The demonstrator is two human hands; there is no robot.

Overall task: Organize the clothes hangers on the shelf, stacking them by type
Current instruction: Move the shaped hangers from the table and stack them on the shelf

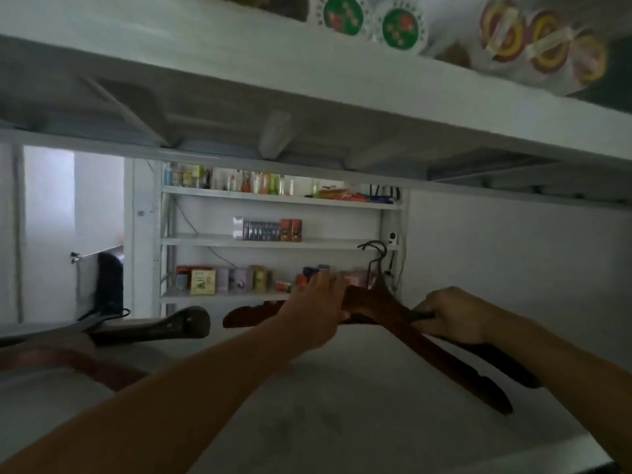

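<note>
A stack of dark reddish wooden hangers (441, 357) with metal hooks lies on the white shelf (307, 415), right of centre. My left hand (316, 309) is closed over the stack's middle, just left of the hooks. At the right shoulder of the stack, my right hand (451, 314) grips a dark hanger arm. At the left lies another dark wooden hanger (160, 328). A reddish hanger (82, 367) rests in front of it, partly blurred.
A white shelf board (307, 97) hangs low overhead, with round packaged goods (400, 27) on top. Behind stands a shelving unit (273, 241) with bottles and boxes. A black object (110, 282) sits at the back left. The white wall (513, 261) closes the right side.
</note>
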